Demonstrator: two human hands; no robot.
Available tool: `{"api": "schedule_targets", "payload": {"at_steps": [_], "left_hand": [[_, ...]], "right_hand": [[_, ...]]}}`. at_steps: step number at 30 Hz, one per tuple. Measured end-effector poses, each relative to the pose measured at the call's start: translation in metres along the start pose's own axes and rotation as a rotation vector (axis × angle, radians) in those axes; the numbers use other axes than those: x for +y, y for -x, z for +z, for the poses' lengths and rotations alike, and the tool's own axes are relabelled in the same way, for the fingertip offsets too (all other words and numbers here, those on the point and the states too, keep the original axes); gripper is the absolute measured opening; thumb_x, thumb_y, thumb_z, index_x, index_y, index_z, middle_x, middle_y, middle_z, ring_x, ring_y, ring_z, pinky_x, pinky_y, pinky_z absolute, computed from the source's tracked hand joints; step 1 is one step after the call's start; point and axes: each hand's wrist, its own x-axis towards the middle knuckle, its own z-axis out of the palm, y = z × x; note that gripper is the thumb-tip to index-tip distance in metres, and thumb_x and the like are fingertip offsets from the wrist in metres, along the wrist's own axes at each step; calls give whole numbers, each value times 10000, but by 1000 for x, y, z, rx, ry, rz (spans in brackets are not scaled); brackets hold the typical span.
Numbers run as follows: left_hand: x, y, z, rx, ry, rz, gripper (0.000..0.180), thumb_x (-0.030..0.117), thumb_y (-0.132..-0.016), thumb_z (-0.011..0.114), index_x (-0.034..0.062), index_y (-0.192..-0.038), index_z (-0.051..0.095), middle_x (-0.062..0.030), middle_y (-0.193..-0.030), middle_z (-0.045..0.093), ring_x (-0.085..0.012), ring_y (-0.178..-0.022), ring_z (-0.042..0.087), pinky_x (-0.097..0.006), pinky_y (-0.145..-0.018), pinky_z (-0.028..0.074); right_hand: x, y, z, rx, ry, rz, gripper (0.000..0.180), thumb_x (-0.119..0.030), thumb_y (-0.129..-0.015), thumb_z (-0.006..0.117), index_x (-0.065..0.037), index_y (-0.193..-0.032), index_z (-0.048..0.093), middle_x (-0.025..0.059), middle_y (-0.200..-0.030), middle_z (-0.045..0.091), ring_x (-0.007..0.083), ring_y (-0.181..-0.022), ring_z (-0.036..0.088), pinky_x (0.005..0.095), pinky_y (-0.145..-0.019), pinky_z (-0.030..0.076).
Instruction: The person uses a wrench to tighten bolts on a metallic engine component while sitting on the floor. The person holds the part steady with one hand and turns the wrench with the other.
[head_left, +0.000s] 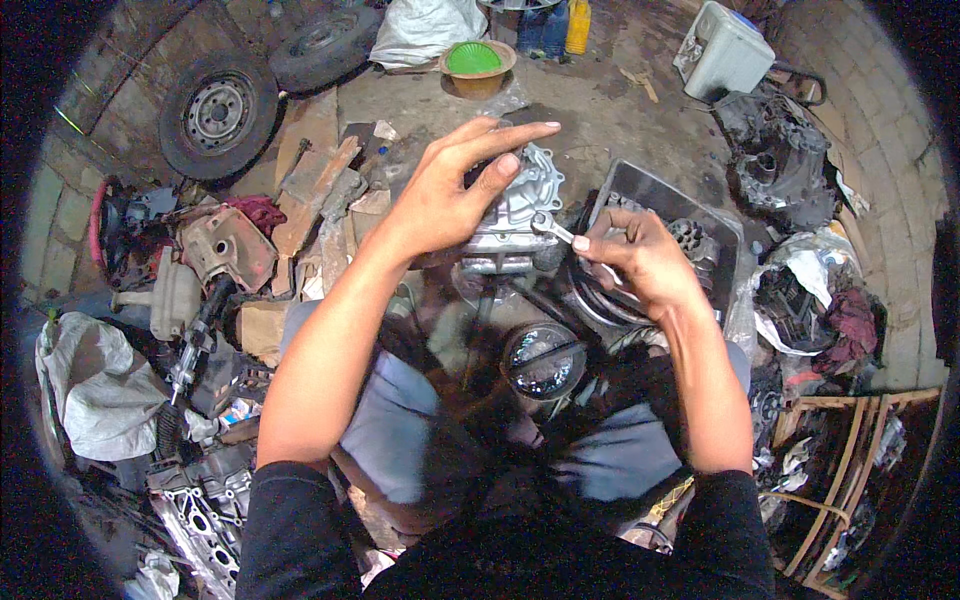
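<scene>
One head-worn, wide fisheye view looks steeply down and faces forward over the floor (600,120); the left hand (440,190) and right hand (642,262) are near, mid-view, while a car wheel (218,113) toward the floor's far left edge is well away.

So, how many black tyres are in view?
2: one tyre at upper left, a second tyre just right of it, farther back. Others may be hidden.

A pale block wall (908,215) runs along the right; a darker wall (125,65) stands at upper left behind two wheels (218,113). Between the walls, dull light falls on a stained grey-brown floor (600,125).
</scene>
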Motion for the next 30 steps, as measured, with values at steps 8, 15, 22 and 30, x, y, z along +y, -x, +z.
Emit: {"api": "schedule_targets", "payload": {"at_steps": [8, 15, 22, 30], "left_hand": [[-4, -2, 1, -11, 27, 11, 582, 499, -1045, 403, 63, -1345, 647, -137, -1351, 656, -326, -1169, 617, -423, -1062, 431], [-6, -2, 0, -19, -11, 44, 574, 484, -1047, 398, 66, -1360, 634, -145, -1321, 667, -324, -1167, 619, -426, -1063, 430], [-3, -2, 2, 1, 28, 33, 574, 484, -1045, 405, 67, -1369, 629, -174, -1272, 676, -328, -1130, 627, -429, -1038, 441], [-3, -1, 1, -7, 28, 5, 605, 533, -1032, 424, 76, -1370, 632, -173, -1254, 677, -325, -1121, 629, -425, -1028, 444]], "right_hand": [[-25, -39, -39, -257, 369, -60, 274, -282, -825, 809, -39, -767, 695, 15, -598, 597, 123, -540, 532, 318, -516, 375], [-20, -27, -67, -117, -21, -126, 323, -261, -918, 733, -19, -1132, 711, -30, -743, 601, 76, -645, 521, 251, -570, 420], [14, 12, -6, -277, -276, -99, 346, -255, -958, 687, 8, -1182, 666, 68, -941, 720, 70, -698, 534, 224, -661, 443], [16, 32, 66, -230, -331, 23, 188, -178, -1001, 625, -4, -1072, 615, 102, -900, 719, 130, -659, 655, 259, -526, 519]]}}
